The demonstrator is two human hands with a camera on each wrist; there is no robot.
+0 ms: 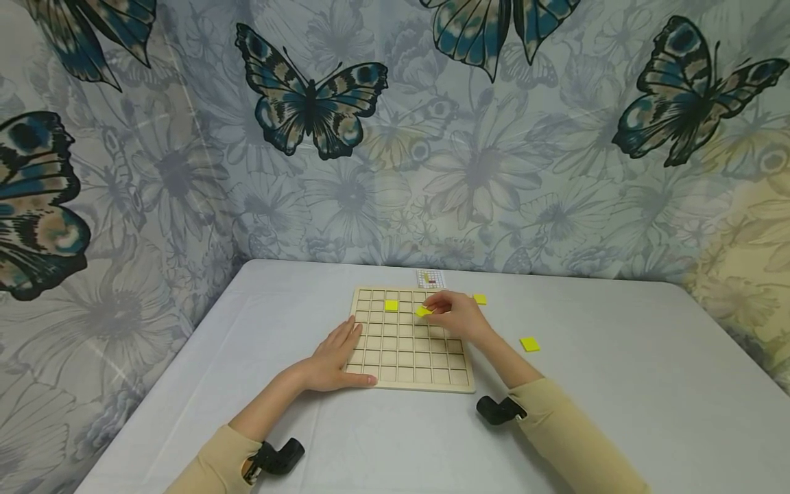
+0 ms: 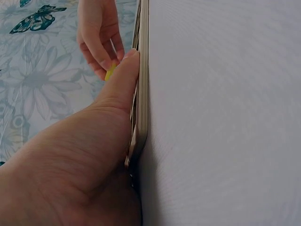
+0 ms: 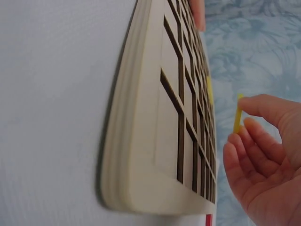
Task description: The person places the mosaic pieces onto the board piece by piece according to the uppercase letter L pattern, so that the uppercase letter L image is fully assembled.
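A pale wooden grid board [image 1: 404, 358] lies on the table. My left hand [image 1: 332, 358] rests along its left side, fingers straight, with the thumb at the near edge; the left wrist view shows that thumb [image 2: 123, 77] against the board's rim. Between thumb and fingertips my right hand [image 1: 459, 315] pinches a thin yellow square tile [image 1: 423, 311]. In the right wrist view the tile [image 3: 238, 114] is seen edge-on, held above the board's surface. Another yellow tile [image 1: 391, 306] sits in a grid cell near the far left of the board.
Two loose yellow tiles lie right of the board: one tile [image 1: 479, 299] by its far right corner, another tile [image 1: 529, 344] beside my right forearm. A small printed card [image 1: 430, 278] lies beyond the board. The white table [image 1: 617, 384] meets a butterfly-patterned backdrop [image 1: 481, 206].
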